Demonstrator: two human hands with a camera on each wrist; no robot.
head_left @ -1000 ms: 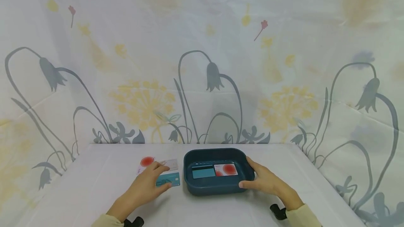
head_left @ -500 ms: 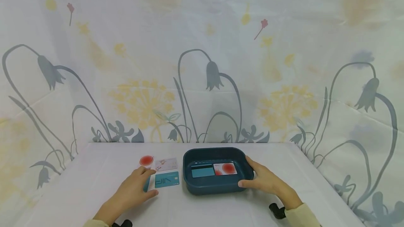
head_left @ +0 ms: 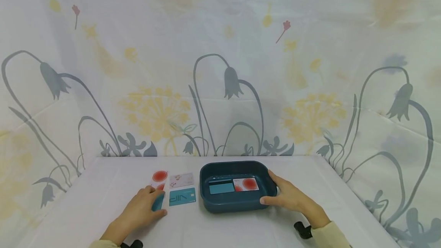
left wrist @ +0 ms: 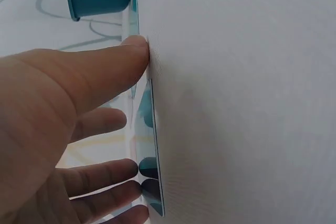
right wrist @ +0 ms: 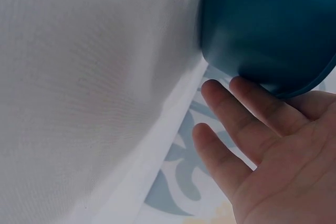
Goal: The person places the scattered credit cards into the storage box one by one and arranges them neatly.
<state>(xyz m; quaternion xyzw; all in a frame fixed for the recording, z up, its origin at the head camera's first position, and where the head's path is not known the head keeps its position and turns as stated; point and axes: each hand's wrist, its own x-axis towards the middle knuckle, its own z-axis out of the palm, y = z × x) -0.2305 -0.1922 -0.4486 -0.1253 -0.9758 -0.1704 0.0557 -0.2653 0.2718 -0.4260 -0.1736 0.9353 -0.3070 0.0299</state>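
At the left end of several cards, my left hand (head_left: 139, 209) touches a teal card (head_left: 158, 203), which it partly covers. In the left wrist view its straight fingertips rest on the glossy card (left wrist: 150, 145), while the thumb meets the white tabletop by the card's edge. My right hand (head_left: 289, 196) holds the right end of a dark teal plastic box (head_left: 237, 206), thumb at the front and index finger behind. Inside the box lie a teal striped card (head_left: 221, 187) and a white card with red circles (head_left: 246, 184). The right wrist view shows other fingers loose beside the box (right wrist: 262, 30).
A teal VIP card (head_left: 182, 196) and a pale flower-patterned card (head_left: 181, 180) lie between left hand and box. Behind the left hand is a red-circle card (head_left: 159, 176). A flower-printed curtain (head_left: 220, 49) stands at the white table's (head_left: 206, 232) back edge.
My left hand has moved left from the VIP card to the teal card at the row's left end, uncovering the VIP and flower-patterned cards. The right hand and box stay put.
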